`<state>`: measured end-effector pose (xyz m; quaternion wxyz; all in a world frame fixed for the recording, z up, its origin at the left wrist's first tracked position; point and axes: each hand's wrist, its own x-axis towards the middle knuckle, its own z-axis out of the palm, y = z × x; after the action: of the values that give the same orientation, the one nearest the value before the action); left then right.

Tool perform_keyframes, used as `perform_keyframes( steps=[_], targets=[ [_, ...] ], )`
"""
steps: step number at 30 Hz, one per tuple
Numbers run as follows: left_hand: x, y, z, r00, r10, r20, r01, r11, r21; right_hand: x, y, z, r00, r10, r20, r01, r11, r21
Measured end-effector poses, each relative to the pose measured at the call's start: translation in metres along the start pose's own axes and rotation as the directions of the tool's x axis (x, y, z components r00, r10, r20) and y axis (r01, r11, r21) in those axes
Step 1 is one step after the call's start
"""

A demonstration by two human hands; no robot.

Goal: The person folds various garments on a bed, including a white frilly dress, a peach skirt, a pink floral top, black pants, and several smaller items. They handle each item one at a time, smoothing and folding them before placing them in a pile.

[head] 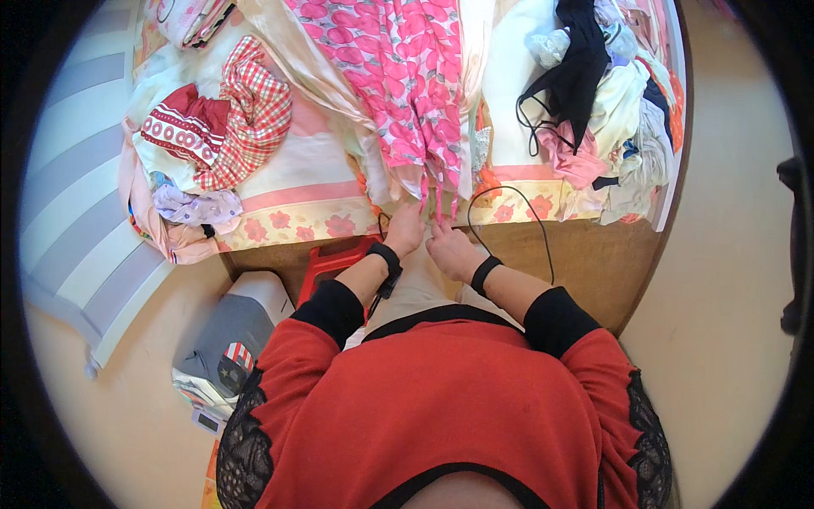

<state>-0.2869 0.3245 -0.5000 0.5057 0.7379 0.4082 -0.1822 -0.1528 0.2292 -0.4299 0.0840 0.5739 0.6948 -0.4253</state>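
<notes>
A pink and white printed garment (407, 83) lies lengthwise on the bed, its narrow pink straps hanging at the near edge. My left hand (405, 230) is closed at the left strap, fingertips pinching around it. Beside it, my right hand (453, 251) has its fingertips on the middle and right straps; the fingers are bent and partly hidden, so the exact grip is hard to see. Beneath the printed garment are pale cream fabrics (299, 63). Both wrists wear black bands, and a thin black cable (540, 223) loops to the right of my right hand.
On the bed's left lie a red checked garment (254, 108) and a lilac cloth (197, 205). At right are a black strappy garment (575, 76), a pink cloth (572, 156) and piled clothes. Below stand a red plastic stool (331, 257) and a grey-covered box (235, 331).
</notes>
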Motion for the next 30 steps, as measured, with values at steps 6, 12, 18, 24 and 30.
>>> perform_keyframes(
  steps=[6,12,18,24,30],
  targets=[
    [-0.016,0.005,0.034,0.910,0.276,-0.311,-0.276,0.960,0.043,-0.014,-0.016,-0.005,0.999,-0.030,-0.039,0.019,0.968,-0.249],
    [-0.012,-0.001,0.018,0.952,0.210,0.222,-0.227,0.973,0.052,-0.026,0.024,-0.026,1.000,0.018,0.003,-0.018,0.991,0.130],
    [-0.006,0.014,-0.011,0.998,0.036,0.051,-0.034,0.999,-0.042,-0.059,0.171,-0.083,0.441,0.611,-0.658,-0.257,0.788,0.560],
    [-0.023,0.035,-0.040,0.988,-0.067,-0.138,0.039,0.979,-0.200,-0.059,0.300,-0.130,0.106,0.804,-0.585,-0.482,0.556,0.677],
    [-0.020,0.083,-0.027,0.985,-0.159,-0.073,0.137,0.960,-0.244,-0.022,0.359,-0.141,0.162,0.918,-0.363,-0.551,0.389,0.739]
  ],
)
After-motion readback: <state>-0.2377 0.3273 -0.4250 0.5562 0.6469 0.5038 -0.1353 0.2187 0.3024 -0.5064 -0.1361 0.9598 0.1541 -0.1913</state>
